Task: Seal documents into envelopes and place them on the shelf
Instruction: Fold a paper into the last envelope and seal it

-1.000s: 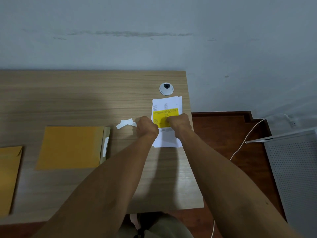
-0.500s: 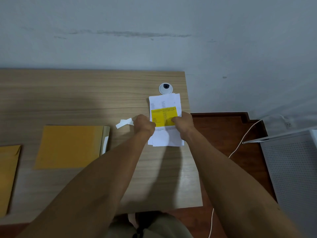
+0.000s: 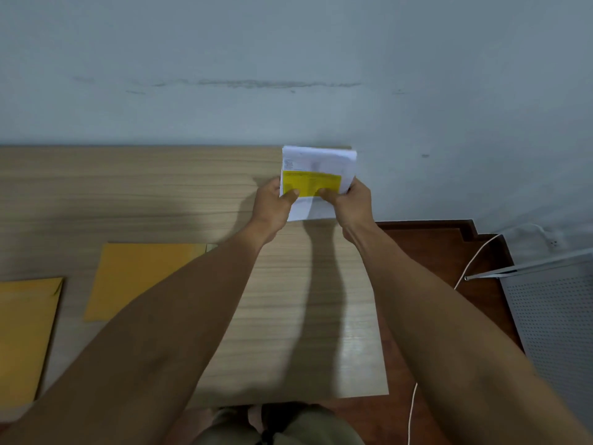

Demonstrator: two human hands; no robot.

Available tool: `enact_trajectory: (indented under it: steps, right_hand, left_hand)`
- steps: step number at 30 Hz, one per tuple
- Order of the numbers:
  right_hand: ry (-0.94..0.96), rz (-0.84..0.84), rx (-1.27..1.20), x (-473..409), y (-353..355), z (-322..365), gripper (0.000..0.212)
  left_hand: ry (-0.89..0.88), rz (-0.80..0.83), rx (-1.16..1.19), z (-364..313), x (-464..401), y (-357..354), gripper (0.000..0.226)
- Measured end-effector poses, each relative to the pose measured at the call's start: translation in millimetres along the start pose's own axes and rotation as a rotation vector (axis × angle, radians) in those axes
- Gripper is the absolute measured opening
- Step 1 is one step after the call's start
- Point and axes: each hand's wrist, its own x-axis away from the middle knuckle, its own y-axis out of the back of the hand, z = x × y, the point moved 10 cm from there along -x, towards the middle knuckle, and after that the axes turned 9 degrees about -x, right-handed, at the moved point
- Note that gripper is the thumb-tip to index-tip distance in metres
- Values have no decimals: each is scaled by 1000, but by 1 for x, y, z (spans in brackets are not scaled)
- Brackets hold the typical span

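Observation:
A stack of white documents (image 3: 321, 163) with a yellow sheet on top is held up above the far right corner of the wooden desk (image 3: 160, 194). My left hand (image 3: 272, 203) grips its lower left edge and my right hand (image 3: 351, 205) grips its lower right edge, thumbs on the yellow sheet. A brown envelope (image 3: 141, 277) lies flat on the desk to the left, partly hidden by my left forearm. A second brown envelope (image 3: 25, 335) lies at the left edge of the view.
A grey wall (image 3: 288, 75) stands right behind the desk. Right of the desk are a reddish-brown floor (image 3: 426, 252), a white cable (image 3: 475, 258) and a white perforated metal panel (image 3: 558, 319).
Both hands have lifted the document stack off the desk and raised it toward the wall. The white paper strip and the round desk grommet are now hidden behind hands and papers.

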Motion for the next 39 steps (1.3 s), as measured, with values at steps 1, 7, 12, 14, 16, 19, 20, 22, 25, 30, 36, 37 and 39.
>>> enact_trajectory:
  steps: [1, 7, 12, 14, 16, 19, 20, 22, 25, 30, 36, 37, 39]
  right_hand:
    - [12, -3, 4, -1, 1, 1, 31]
    - [44, 43, 108, -1, -1, -14, 37]
    - [122, 53, 218, -2, -6, -10, 32]
    - [162, 42, 258, -2, -6, -7, 28]
    - [150, 55, 290, -2, -8, -14, 25]
    - [170, 33, 327, -3, -7, -15, 18]
    - [183, 21, 323, -3, -6, -13, 16]
    - [191, 38, 338, -3, -10, -11, 13]
    - [209, 68, 374, 0, -14, -13, 12]
    - [185, 41, 359, -1, -20, 1, 4]
    - [67, 139, 281, 3, -52, -6, 22]
    - [50, 153, 277, 5, -58, -9, 25]
    - [3, 190, 277, 14, -70, -14, 18]
  left_hand:
    - [-33, -17, -27, -3, 0, 1, 18]
    - [-81, -32, -99, 14, 3, -8, 14]
    - [-130, -135, -122, 13, 4, -3, 13]
    - [-174, -150, -102, 12, 6, -2, 13]
    - [-179, -158, -113, 17, 6, -1, 14]
    - [-211, -172, -166, 15, 7, -1, 16]
    - [-230, -193, -184, 12, 8, 1, 17]
    - [-227, -239, -209, 9, 8, 6, 18]
    - [-186, -238, -242, 16, 6, 8, 16]
    - [-67, -216, -234, 4, -7, 20, 12]
    - [80, -80, -97, 15, -2, 46, 17]
    - [100, -79, -86, 19, 2, 52, 17]
    - [124, -57, -70, 23, 9, 64, 18]
